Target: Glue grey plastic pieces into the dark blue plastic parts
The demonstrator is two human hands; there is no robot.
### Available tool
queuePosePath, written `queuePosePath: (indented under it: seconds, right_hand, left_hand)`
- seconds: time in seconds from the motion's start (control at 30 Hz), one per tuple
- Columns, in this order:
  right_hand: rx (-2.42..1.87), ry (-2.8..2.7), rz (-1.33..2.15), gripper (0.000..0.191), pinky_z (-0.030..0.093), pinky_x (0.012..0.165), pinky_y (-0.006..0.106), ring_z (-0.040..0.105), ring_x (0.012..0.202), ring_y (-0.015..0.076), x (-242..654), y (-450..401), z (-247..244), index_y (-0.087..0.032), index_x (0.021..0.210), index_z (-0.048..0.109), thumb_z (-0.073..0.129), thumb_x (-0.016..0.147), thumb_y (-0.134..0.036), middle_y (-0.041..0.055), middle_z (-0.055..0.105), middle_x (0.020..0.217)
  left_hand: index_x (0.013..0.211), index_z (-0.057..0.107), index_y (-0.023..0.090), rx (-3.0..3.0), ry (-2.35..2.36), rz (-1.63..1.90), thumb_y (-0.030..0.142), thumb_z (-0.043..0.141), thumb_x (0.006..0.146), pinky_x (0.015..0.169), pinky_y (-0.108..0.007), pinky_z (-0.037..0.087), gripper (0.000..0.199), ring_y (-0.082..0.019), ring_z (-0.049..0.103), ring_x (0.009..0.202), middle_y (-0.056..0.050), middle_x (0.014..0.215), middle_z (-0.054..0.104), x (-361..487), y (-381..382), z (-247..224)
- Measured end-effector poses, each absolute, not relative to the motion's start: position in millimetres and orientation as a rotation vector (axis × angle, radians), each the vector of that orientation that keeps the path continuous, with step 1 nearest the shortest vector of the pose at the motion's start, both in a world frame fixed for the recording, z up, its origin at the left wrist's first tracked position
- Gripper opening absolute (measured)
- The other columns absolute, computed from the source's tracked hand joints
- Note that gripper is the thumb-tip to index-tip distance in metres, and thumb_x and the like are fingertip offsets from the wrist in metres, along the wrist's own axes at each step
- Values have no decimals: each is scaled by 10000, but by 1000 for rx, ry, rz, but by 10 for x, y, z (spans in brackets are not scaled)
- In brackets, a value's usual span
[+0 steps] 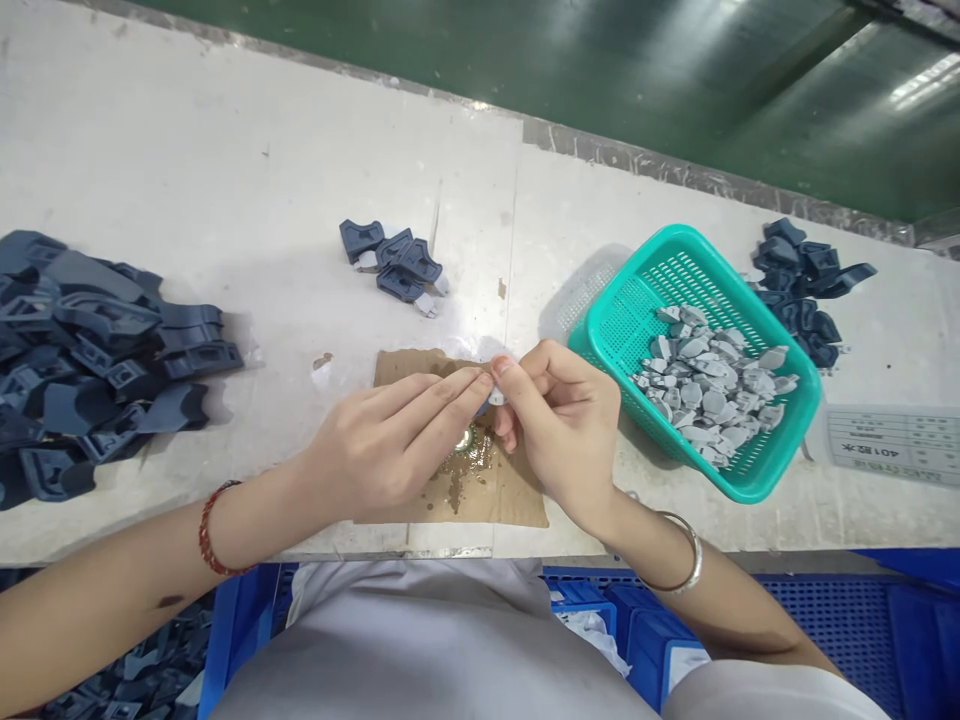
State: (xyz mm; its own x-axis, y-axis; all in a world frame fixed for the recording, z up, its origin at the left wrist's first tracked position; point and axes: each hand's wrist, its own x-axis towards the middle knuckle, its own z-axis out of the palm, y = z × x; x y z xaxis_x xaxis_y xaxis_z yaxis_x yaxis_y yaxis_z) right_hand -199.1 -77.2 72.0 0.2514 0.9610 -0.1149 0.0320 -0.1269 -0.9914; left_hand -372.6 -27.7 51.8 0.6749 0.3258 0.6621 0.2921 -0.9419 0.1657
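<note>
A white worktable point(225, 180) fills the frame, with green floor seen beyond its far edge. At frame centre a small grey piece point(496, 396) is pinched between the fingertips of the left hand point(390, 440) and the right hand point(559, 420), both closed on it above a stained cardboard sheet point(510, 490). Its long axis cannot be told. A teal basket point(622, 330) of grey pieces lies just right of the right hand; dark blue parts point(97, 360) are piled at far left, with bare table between.

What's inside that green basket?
The teal basket holds a heap of small grey pieces, piled toward its right end. Whatever lies beneath the heap is covered.
</note>
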Motion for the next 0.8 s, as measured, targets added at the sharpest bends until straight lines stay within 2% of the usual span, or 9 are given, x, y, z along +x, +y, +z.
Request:
queuePosePath:
  seconds: [0.1, 0.2, 0.27, 0.4, 0.5, 0.6, 0.67, 0.8]
  right_hand:
    - [-1432, -995, 1093, 361, 386, 383, 181, 492, 347, 58, -1988, -764, 715, -202, 675, 554, 710, 967, -346, -62, 604, 470]
    - [-1422, -1002, 1107, 379, 403, 397, 188, 501, 350, 62, -1972, -741, 735, -206, 670, 539, 711, 967, -366, -63, 604, 467]
    - [-1411, -1018, 1101, 386, 401, 404, 192, 495, 357, 61, -1953, -729, 748, -208, 665, 535, 721, 961, -373, -64, 601, 467]
    - [-1371, -1119, 1026, 357, 406, 446, 187, 499, 419, 51, -1921, -743, 740, -205, 680, 562, 709, 977, -336, -65, 599, 510]
    - [-1388, -1165, 986, 336, 415, 481, 202, 510, 469, 59, -1916, -774, 712, -206, 698, 573, 696, 988, -323, -61, 595, 545]
    - [-1384, -1182, 1008, 316, 414, 483, 223, 508, 476, 69, -1919, -793, 703, -211, 719, 584, 692, 989, -334, -59, 599, 565]
    - [-1365, -1205, 1037, 314, 419, 484, 229, 513, 473, 72, -1915, -794, 714, -213, 720, 589, 689, 990, -337, -56, 606, 570]
    - [-1332, -1226, 1103, 323, 427, 477, 233, 516, 451, 76, -1891, -788, 733, -216, 716, 578, 674, 1001, -334, -60, 604, 543]
  left_hand:
    - [1342, 603, 58, 2790, 523, 1143, 62, 665, 934, 838, -311, 695, 413, -220, 806, 929, -140, 1112, 814, -3723, -272, 511]
    - [1262, 633, 55, 2649, 562, 1114, 55, 667, 935, 922, -307, 669, 329, -216, 793, 1008, -145, 1121, 809, -3717, -262, 513]
    - [1234, 645, 92, 2511, 590, 1094, 124, 700, 941, 929, -288, 657, 300, -202, 787, 1018, -121, 1109, 810, -3711, -253, 528]
    - [1224, 651, 169, 2185, 769, 974, 293, 757, 927, 709, -212, 639, 338, -140, 771, 803, -53, 1013, 810, -3705, -242, 564]
    - [1088, 675, 190, 2075, 798, 904, 310, 740, 939, 582, -202, 581, 202, -115, 720, 662, -14, 882, 795, -3707, -238, 571]
    - [1022, 664, 200, 2092, 722, 974, 248, 732, 941, 601, -203, 569, 116, -117, 724, 705, -8, 874, 793, -3713, -230, 562]
    - [1047, 656, 206, 2104, 676, 1026, 216, 733, 936, 611, -207, 570, 135, -122, 732, 730, -10, 875, 790, -3719, -222, 552]
    - [1070, 643, 206, 2134, 613, 1063, 218, 758, 918, 544, -223, 536, 191, -122, 707, 645, -11, 825, 772, -3721, -212, 526]
